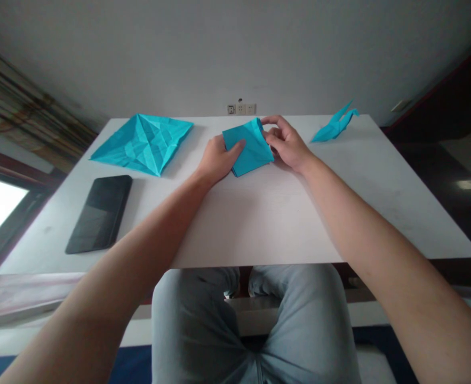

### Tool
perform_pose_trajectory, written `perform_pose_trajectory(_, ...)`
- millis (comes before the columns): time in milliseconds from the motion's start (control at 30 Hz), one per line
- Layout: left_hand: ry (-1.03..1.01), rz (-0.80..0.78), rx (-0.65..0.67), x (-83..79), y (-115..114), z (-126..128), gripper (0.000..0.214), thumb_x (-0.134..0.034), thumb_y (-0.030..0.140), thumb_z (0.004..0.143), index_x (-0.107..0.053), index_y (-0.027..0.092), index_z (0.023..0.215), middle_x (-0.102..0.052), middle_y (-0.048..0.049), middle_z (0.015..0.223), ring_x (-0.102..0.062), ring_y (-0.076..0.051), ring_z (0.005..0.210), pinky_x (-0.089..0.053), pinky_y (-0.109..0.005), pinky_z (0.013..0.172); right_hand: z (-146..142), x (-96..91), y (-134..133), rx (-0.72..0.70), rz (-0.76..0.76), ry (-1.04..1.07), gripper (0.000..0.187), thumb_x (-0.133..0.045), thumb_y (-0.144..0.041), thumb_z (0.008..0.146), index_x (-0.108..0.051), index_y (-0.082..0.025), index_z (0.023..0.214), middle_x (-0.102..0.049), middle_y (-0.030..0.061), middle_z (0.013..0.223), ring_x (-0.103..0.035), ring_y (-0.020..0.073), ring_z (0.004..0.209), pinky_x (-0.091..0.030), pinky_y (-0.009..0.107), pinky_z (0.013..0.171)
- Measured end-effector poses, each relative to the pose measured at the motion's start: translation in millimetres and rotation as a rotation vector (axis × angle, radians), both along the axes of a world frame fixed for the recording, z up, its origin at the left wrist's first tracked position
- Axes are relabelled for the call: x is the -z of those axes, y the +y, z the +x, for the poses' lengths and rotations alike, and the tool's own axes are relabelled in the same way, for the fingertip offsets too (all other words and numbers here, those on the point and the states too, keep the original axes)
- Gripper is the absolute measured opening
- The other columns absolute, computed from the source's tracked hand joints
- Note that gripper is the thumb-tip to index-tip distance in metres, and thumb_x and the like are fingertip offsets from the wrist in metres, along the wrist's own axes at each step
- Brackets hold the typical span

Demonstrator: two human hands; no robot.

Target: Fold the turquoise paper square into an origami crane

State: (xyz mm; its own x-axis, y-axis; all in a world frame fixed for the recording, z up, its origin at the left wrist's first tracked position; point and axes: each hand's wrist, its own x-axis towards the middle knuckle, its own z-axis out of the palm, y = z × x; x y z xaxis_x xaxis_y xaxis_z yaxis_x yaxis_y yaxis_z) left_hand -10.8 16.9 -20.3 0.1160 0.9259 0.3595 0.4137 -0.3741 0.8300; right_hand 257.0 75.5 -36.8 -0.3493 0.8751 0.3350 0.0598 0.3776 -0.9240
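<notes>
A folded square of blue origami paper (pixel 249 146) is held just over the white table, tilted a little. My left hand (pixel 218 158) grips its left side, thumb on top and the other fingers underneath. On the right edge, my right hand (pixel 285 141) pinches the paper near its upper right corner, where the layers curl up. Its index finger reaches along the top of that corner, and some fingertips are hidden behind the paper.
A creased blue sheet (pixel 145 143) lies at the back left of the white table (pixel 259 229). Nearer on that side rests a black phone (pixel 100 213). A folded blue paper crane (pixel 335 126) sits at the back right. Wall sockets (pixel 241 109) show behind the table.
</notes>
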Motion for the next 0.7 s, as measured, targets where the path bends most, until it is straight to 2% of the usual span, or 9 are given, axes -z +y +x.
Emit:
perform_pose_trajectory(33,0.008,-0.004,-0.002,-0.9,-0.1,-0.2,0.031,-0.079,0.050,0.120,-0.082,0.024,0.103,-0.098,-0.0126,0.119,-0.093,-0.041,0.122,-0.074,-0.061,0.127,-0.1,-0.2,0.0,0.021,0.016,-0.005,0.046,-0.100,-0.054,0.113,-0.075,-0.037,0.148,-0.065,-0.0042,0.094,-0.064,0.0181,0.086,-0.059,0.032,0.077)
perform_pose_trajectory(100,0.020,-0.011,-0.010,-2.6,-0.7,-0.5,0.029,-0.079,0.048,0.120,-0.083,0.023,0.105,-0.099,-0.0124,0.124,-0.093,-0.040,0.124,-0.074,-0.058,0.128,0.2,0.2,1.4,0.078,0.064,-0.011,0.052,-0.102,-0.034,0.106,-0.073,-0.039,0.149,-0.071,-0.0024,0.106,-0.069,0.0196,0.098,-0.063,0.032,0.084)
perform_pose_trajectory(167,0.018,-0.011,-0.018,-4.0,-1.6,-0.3,0.028,-0.078,0.047,0.121,-0.084,0.023,0.107,-0.099,-0.0128,0.127,-0.093,-0.039,0.126,-0.074,-0.056,0.127,0.8,1.1,3.6,0.118,0.114,-0.024,0.053,-0.100,-0.026,0.100,-0.074,-0.039,0.145,-0.075,-0.0001,0.119,-0.073,0.0216,0.112,-0.066,0.034,0.092)
perform_pose_trajectory(200,0.020,-0.010,-0.018,-4.5,-2.2,-0.1,0.028,-0.077,0.047,0.121,-0.084,0.023,0.107,-0.099,-0.0130,0.128,-0.093,-0.039,0.126,-0.074,-0.056,0.127,1.1,1.7,4.6,0.119,0.135,-0.036,0.048,-0.098,-0.026,0.099,-0.075,-0.037,0.140,-0.077,0.0011,0.124,-0.074,0.0229,0.117,-0.067,0.036,0.096)
perform_pose_trajectory(333,0.046,0.006,-0.004,-6.5,-4.6,1.0,0.029,-0.075,0.047,0.121,-0.083,0.023,0.106,-0.100,-0.0132,0.127,-0.093,-0.040,0.128,-0.074,-0.055,0.128,1.5,3.1,6.3,0.060,0.156,-0.075,0.022,-0.092,-0.039,0.107,-0.079,-0.031,0.123,-0.080,0.0049,0.126,-0.076,0.0284,0.127,-0.068,0.049,0.117)
perform_pose_trajectory(433,0.054,0.007,0.000,-7.5,-5.8,1.4,0.030,-0.076,0.049,0.120,-0.081,0.024,0.104,-0.099,-0.0132,0.125,-0.093,-0.041,0.129,-0.073,-0.056,0.130,1.2,3.3,5.3,0.031,0.137,-0.061,0.032,-0.091,-0.058,0.111,-0.080,-0.031,0.124,-0.083,0.0062,0.125,-0.077,0.0316,0.129,-0.068,0.054,0.123)
perform_pose_trajectory(567,0.065,-0.006,-0.001,-6.7,-5.8,0.6,0.034,-0.075,0.053,0.120,-0.078,0.026,0.100,-0.098,-0.0126,0.118,-0.093,-0.041,0.124,-0.073,-0.057,0.128,-2.2,1.3,0.5,0.003,0.112,-0.015,0.053,-0.095,-0.081,0.106,-0.081,-0.032,0.121,-0.084,0.0060,0.120,-0.077,0.0315,0.120,-0.070,0.050,0.113)
perform_pose_trajectory(700,0.069,-0.023,-0.005,-4.8,-5.2,-0.7,0.040,-0.079,0.061,0.118,-0.077,0.027,0.095,-0.096,-0.0117,0.110,-0.093,-0.042,0.119,-0.075,-0.057,0.122,-7.4,-5.8,-8.5,0.012,0.022,-0.007,0.053,-0.091,-0.084,0.108,-0.080,-0.032,0.113,-0.078,0.0038,0.103,-0.070,0.0276,0.099,-0.067,0.042,0.092)
